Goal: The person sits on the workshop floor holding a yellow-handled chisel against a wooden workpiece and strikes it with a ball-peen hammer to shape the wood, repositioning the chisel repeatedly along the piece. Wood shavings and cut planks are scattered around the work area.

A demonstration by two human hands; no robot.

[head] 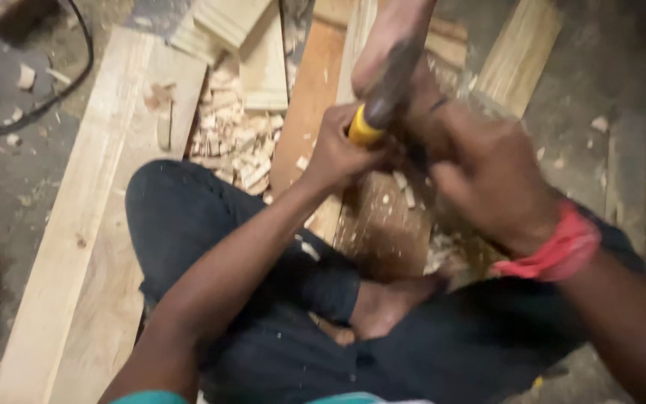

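Observation:
My left hand (340, 152) is closed around a chisel with a yellow handle (363, 131), held against a wooden plank (383, 224) that lies between my legs. My right hand (487, 176), with a red band (558, 251) at the wrist, is blurred by motion and grips a dark tool handle (396, 86) that reaches up over the chisel's top. A bare foot (386, 41) rests on the plank beyond the hands. Another bare foot (386, 303) shows under the plank near my lap. The chisel's blade is hidden by my hands.
A long pale plank (91, 224) lies on the left beside my dark trouser leg (181, 217). A heap of wood chips (237, 142) sits beyond my knee. More boards (517, 60) lie at the top. A black cable (76, 71) curls at the upper left.

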